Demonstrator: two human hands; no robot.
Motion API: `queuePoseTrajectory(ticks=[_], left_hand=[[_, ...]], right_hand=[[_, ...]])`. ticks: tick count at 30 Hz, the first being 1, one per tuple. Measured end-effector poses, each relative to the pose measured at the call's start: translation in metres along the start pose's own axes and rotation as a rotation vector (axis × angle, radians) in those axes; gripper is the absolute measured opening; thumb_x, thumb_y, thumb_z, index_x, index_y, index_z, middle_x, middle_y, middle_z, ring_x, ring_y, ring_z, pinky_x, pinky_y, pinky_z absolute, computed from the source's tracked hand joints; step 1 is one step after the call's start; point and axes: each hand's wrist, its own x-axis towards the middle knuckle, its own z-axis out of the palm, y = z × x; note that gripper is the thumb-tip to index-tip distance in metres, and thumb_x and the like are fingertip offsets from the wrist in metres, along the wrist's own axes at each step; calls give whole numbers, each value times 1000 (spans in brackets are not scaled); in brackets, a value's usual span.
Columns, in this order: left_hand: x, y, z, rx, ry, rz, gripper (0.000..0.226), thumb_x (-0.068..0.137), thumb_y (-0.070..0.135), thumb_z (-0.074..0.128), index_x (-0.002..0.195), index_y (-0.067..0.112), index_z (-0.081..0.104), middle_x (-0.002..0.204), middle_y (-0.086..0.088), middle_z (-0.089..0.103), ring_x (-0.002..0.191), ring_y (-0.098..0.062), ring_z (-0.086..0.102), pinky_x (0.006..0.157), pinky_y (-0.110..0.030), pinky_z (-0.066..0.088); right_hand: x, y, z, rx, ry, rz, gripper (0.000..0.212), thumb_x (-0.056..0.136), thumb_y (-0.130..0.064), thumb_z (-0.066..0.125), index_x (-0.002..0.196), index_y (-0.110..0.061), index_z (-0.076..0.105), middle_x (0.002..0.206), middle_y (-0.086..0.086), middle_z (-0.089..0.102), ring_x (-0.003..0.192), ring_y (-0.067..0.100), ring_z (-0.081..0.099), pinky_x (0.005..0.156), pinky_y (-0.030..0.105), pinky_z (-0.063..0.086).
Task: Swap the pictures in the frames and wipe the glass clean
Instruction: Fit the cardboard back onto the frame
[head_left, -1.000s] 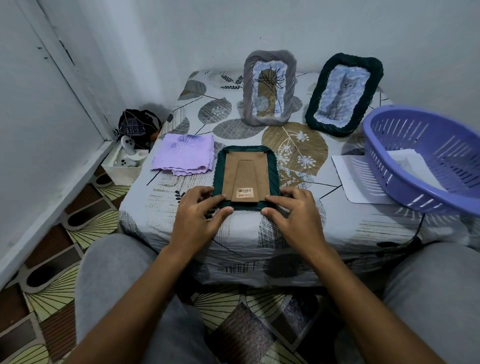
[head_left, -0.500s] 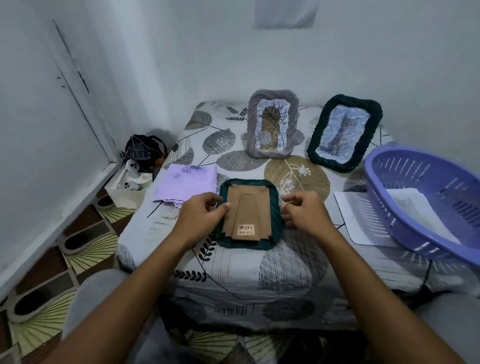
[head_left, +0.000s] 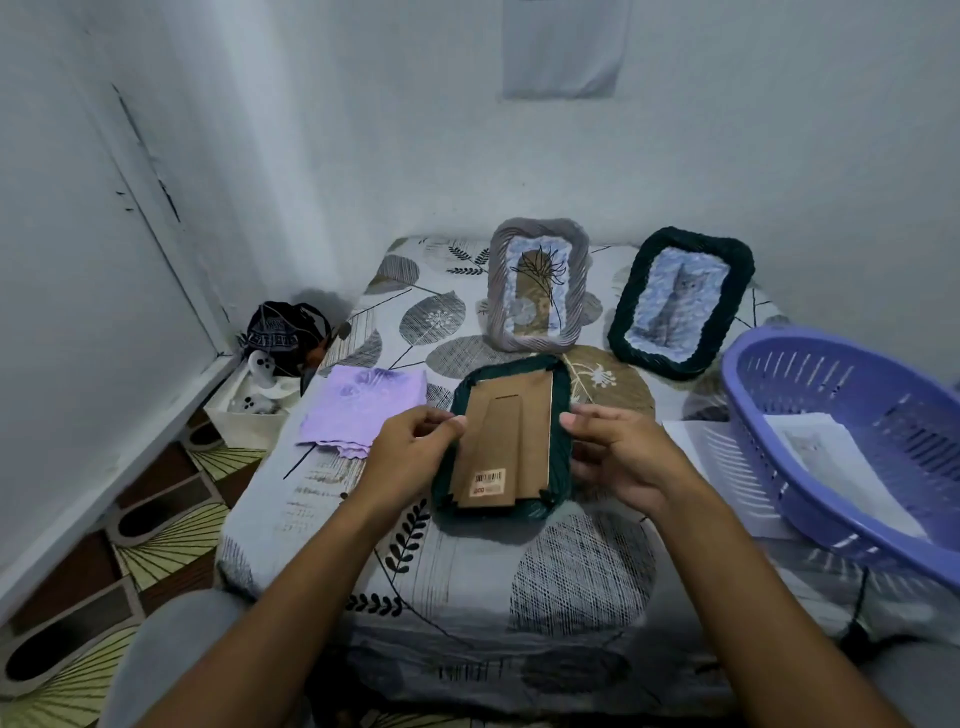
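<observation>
- Centre of frame: dark green frame (head_left: 560, 441) face-down on the patterned table (head_left: 571, 582), cardboard backing (head_left: 506, 441) up.
- left hand (head_left: 410, 457): curled fingers pinch the backing's left edge.
- right hand (head_left: 618, 457): curled fingers grip the frame's right rim.

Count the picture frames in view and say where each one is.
3: a grey frame and a dark green cat frame standing at the back, and a green frame face down between both hands.
</observation>
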Motion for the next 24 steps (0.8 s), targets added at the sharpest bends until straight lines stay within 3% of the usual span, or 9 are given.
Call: queuePoseTrajectory(ticks=[5, 8, 11, 14, 18, 21, 24], left_hand=[[-3, 60, 20, 18, -16, 172, 16, 88, 28, 66, 91, 12, 67, 93, -4, 69, 87, -13, 62, 71, -22, 50], [-3, 96, 33, -210, -114, 47, 32, 91, 32, 62, 100, 2, 65, 94, -14, 68, 85, -18, 64, 79, -39, 54], [-4, 109, 36, -415, -188, -36, 37, 93, 32, 59, 108, -1, 66, 98, -13, 71, 86, -20, 67, 76, -42, 55], [-3, 108, 38, -582, -195, -50, 37, 94, 24, 59, 110, -9, 60, 98, -21, 68, 85, -27, 67, 78, -49, 58], [0, 100, 34, -712, -241, -75, 25, 94, 19, 55, 109, -1, 53, 93, -21, 67, 77, -28, 69, 61, -39, 58], [4, 91, 28, -772, -307, -119, 42, 92, 23, 55, 126, -2, 49, 105, -24, 62, 87, -31, 63, 67, -42, 58], [9, 77, 23, -769, -317, -157, 30, 96, 24, 49, 121, 6, 49, 91, -12, 63, 76, -24, 62, 72, -41, 54]], right_hand=[[-21, -35, 15, -145, -1, -228, 17, 81, -3, 70, 96, -10, 68, 74, 1, 73, 59, 11, 67, 50, 23, 49], [-35, -46, 27, -281, 6, -432, 17, 79, -3, 73, 89, -17, 71, 77, 0, 74, 66, 10, 70, 55, 21, 52], [-48, -49, 38, -472, 42, -651, 21, 76, -10, 78, 83, -29, 73, 78, -3, 75, 75, 12, 72, 68, 32, 58], [-53, -49, 46, -589, 54, -789, 25, 72, -10, 81, 79, -32, 73, 71, -7, 73, 71, 10, 71, 71, 36, 60], [-52, -47, 49, -713, 29, -846, 14, 72, -15, 81, 78, -28, 77, 69, -2, 73, 65, 18, 69, 65, 44, 58], [-46, -49, 44, -749, 93, -850, 9, 80, -29, 76, 87, -23, 77, 73, -7, 72, 69, 10, 67, 69, 36, 57], [-31, -50, 31, -726, 206, -822, 16, 87, -32, 68, 89, -18, 76, 75, -9, 70, 69, 6, 64, 65, 29, 52]])
